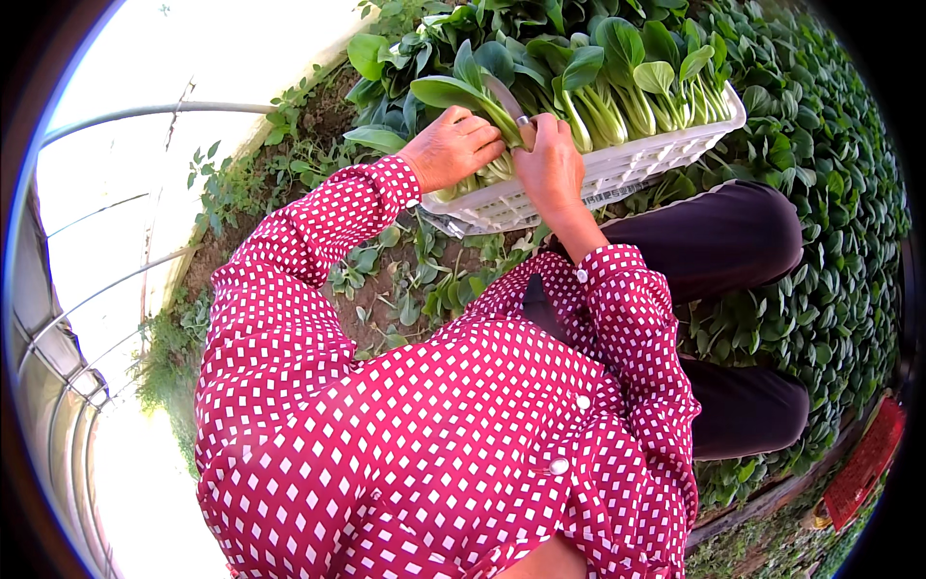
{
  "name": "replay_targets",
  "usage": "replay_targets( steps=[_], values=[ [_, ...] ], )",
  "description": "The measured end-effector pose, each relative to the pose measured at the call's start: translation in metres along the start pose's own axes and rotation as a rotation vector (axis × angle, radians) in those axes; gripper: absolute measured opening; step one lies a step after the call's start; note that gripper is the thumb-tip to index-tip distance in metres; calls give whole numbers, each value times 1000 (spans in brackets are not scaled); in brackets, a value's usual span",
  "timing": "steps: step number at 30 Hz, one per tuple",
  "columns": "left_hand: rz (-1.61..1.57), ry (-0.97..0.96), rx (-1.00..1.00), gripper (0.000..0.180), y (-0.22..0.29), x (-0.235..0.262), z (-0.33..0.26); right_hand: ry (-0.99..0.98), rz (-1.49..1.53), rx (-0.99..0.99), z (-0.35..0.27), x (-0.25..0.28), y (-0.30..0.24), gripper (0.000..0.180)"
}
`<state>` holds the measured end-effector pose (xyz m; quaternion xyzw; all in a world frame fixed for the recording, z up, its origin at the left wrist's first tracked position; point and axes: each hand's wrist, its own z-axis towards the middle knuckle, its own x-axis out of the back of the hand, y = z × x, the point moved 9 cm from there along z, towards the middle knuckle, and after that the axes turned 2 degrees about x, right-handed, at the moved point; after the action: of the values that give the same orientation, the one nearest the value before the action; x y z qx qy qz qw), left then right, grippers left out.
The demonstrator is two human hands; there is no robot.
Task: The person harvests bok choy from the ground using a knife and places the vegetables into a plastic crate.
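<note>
From the head view, your left hand (pixel 451 147) is closed around a head of bok choy (pixel 463 96) at the near edge of the white crate (pixel 617 164), and your right hand (pixel 550 164) is clamped on a small knife (pixel 509 101) whose blade lies against its stalks. It looks like you are trimming this head; setting it down will call for an upright fit beside the rest. The crate already holds bok choy packed standing in rows (pixel 637 87), resting on the bed of greens (pixel 830 193).
</note>
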<state>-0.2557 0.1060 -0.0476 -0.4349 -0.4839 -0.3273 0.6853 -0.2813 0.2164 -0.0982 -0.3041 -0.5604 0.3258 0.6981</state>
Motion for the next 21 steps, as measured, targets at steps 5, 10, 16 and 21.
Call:
replay_targets(
  steps=[5, 10, 16, 21],
  values=[
    [-54, -67, -101, 30, -4, -11, 3, 36, 178, -115, 10, 9, 12, 35],
    [-45, -176, -228, 30, -3, -19, 9, 23, 162, -116, 13, 9, 15, 37],
    [-72, 11, -295, 33, -19, 16, 14, -14, 201, -191, 7, 14, 17, 36],
    [-126, -189, -226, 36, -20, -36, -9, -34, 55, -54, -7, -1, -2, 38]
  ],
)
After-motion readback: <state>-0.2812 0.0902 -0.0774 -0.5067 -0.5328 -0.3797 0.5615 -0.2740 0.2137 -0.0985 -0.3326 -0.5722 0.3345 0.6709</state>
